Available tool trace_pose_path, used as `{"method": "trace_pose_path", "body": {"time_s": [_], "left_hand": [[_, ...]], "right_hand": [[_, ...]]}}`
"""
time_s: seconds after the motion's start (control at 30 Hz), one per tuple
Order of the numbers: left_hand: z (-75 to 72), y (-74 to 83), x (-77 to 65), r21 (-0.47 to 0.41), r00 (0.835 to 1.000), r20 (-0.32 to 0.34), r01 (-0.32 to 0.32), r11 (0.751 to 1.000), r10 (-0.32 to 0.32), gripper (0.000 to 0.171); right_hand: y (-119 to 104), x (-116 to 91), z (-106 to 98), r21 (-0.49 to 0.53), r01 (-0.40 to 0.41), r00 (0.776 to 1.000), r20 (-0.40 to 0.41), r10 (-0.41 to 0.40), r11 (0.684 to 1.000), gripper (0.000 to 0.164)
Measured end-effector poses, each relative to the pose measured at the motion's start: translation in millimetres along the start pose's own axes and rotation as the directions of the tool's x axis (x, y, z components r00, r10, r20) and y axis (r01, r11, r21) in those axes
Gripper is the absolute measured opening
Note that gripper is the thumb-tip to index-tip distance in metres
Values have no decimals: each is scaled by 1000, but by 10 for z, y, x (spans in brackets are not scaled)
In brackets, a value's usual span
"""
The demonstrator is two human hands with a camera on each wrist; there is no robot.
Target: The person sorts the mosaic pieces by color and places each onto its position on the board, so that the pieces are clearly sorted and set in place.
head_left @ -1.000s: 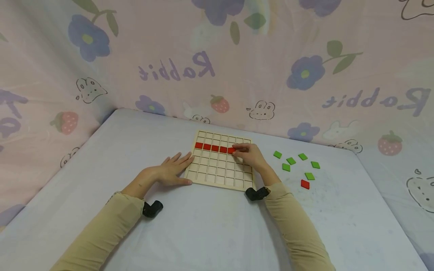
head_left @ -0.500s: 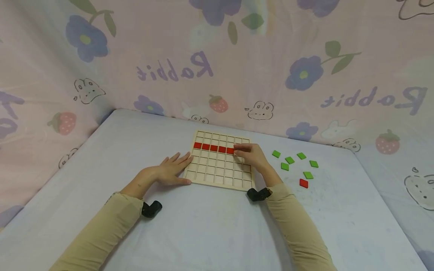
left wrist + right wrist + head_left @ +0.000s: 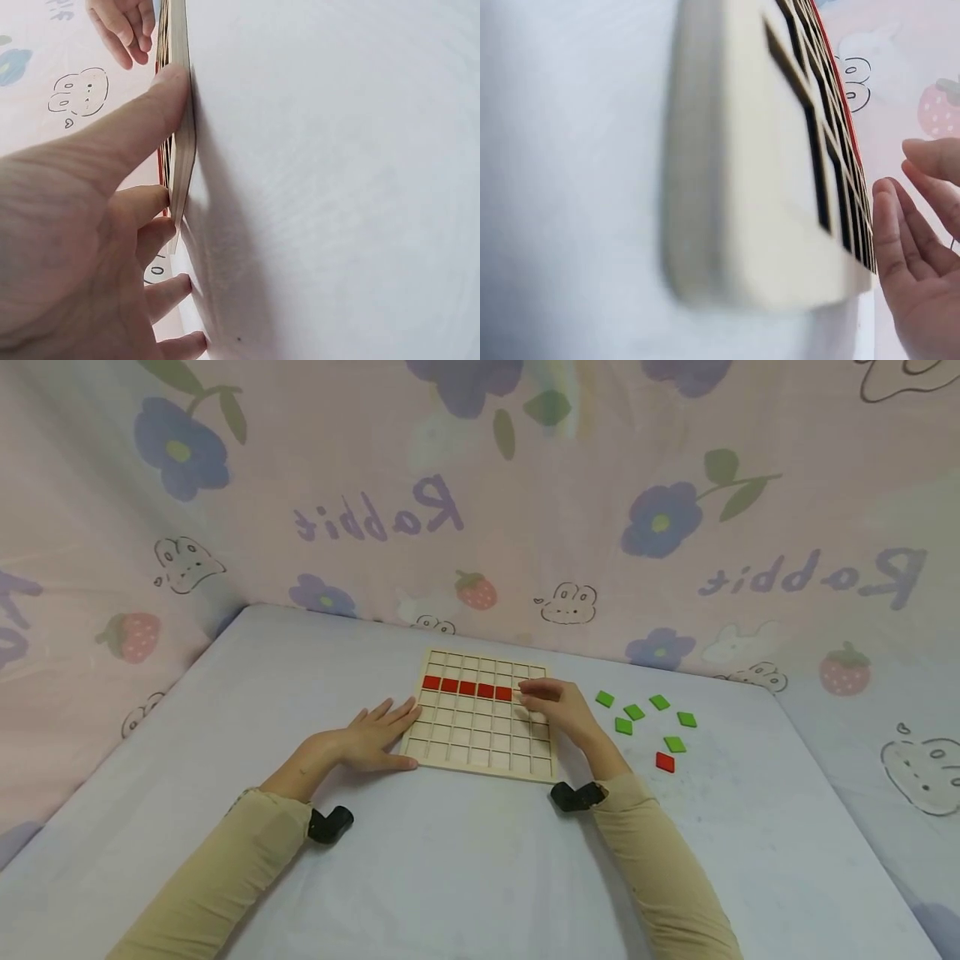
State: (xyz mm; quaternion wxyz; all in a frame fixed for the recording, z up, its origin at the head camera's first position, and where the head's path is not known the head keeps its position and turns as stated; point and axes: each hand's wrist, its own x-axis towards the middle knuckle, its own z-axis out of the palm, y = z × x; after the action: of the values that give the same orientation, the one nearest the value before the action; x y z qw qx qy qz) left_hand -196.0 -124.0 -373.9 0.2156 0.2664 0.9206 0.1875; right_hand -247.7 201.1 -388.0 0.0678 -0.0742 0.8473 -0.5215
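Observation:
A wooden grid board lies flat on the table. Several red tiles sit side by side in one row of its cells, from the left edge rightward. My left hand rests at the board's left side, fingers spread; in the left wrist view the thumb touches the board's edge. My right hand hovers over the right part of the board, just right of the last red tile. In the right wrist view, a gap shows between the thumb and fingers of the right hand, with nothing held there.
Right of the board, several loose green tiles lie scattered on the white-covered table, with one red tile nearer to me. A printed curtain hangs behind the table.
The right hand has let go of the last red tile, which now lies in its cell, and has drawn slightly rightward. My left hand stays at the board while the head view shifts slightly.

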Motion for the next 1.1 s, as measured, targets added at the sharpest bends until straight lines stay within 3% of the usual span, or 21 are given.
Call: {"method": "trace_pose_path", "body": {"time_s": [1.1], "left_hand": [[-16, 11, -18, -19, 1000, 3, -21, 1000, 21, 83]], "right_hand": [[184, -258, -310, -29, -1, 999, -41, 0, 1000, 40]]}}
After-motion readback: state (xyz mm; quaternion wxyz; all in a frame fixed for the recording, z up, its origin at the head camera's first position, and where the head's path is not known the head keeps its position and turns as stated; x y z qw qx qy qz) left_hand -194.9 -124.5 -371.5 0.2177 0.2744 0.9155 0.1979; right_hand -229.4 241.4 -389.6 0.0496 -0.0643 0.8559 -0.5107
